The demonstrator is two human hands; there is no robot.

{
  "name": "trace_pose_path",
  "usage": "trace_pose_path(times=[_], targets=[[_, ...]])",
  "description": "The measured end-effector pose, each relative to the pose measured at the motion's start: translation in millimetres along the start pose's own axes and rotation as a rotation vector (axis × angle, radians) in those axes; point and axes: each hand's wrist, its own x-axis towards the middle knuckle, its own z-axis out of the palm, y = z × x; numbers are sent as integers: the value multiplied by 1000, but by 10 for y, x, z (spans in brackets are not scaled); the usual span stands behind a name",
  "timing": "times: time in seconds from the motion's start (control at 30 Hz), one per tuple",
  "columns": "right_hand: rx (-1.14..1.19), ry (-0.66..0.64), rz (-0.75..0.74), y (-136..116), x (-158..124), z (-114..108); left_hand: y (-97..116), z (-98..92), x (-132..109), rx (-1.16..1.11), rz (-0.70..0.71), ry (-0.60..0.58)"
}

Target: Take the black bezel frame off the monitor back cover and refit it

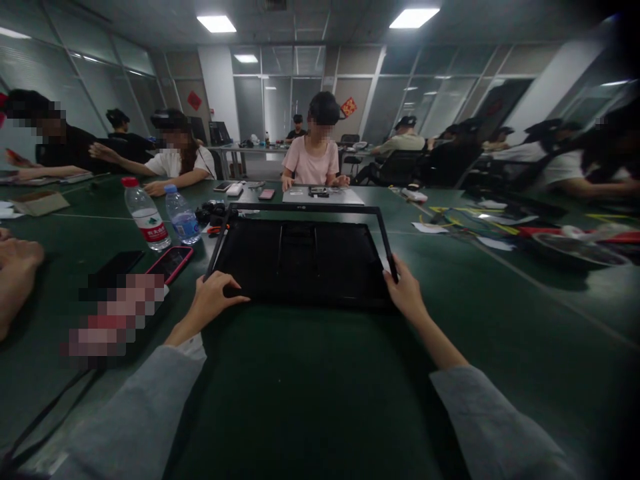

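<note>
A thin black monitor bezel [305, 208] is held tilted up, its top bar raised toward the far side. Behind and below it lies a black monitor back cover [340, 260] on the green table. My left hand [213, 293] grips the bezel's lower left side, with the thumb pointing inward over the cover's near edge. On the other side, my right hand [404, 288] is closed around the bezel's lower right side. The fingertips behind the bezel are partly hidden.
Left of the bezel stand a red-capped bottle [146, 217] and a blue-capped bottle [183, 217]. A pink-edged phone [170, 263] lies nearer. Cables [465, 220] and a bowl [580, 250] are at right. A person [311, 160] sits opposite; another person's hand [17, 267] rests far left.
</note>
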Motion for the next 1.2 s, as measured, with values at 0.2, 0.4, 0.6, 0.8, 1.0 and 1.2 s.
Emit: trace_pose_path(times=[0.2, 0.4, 0.6, 0.8, 1.0, 1.2], targets=[[-65, 28, 35, 25, -108, 9, -46, 34, 9, 8, 31, -21], [-100, -6, 37, 4, -129, 23, -97, 34, 19, -2, 35, -30], [-97, 11, 47, -16, -140, 63, -88, -44, -16, -12, -13, -99], [-130, 48, 91, -31, -155, 60, -62, -26, 12, 23, -4, 26], [-131, 57, 143, 2, -183, 55, -249, 73, 57, 65, -320, 360], [-75, -12, 123, 120, -196, 73, -506, 66, 97, -172, -412, 222]])
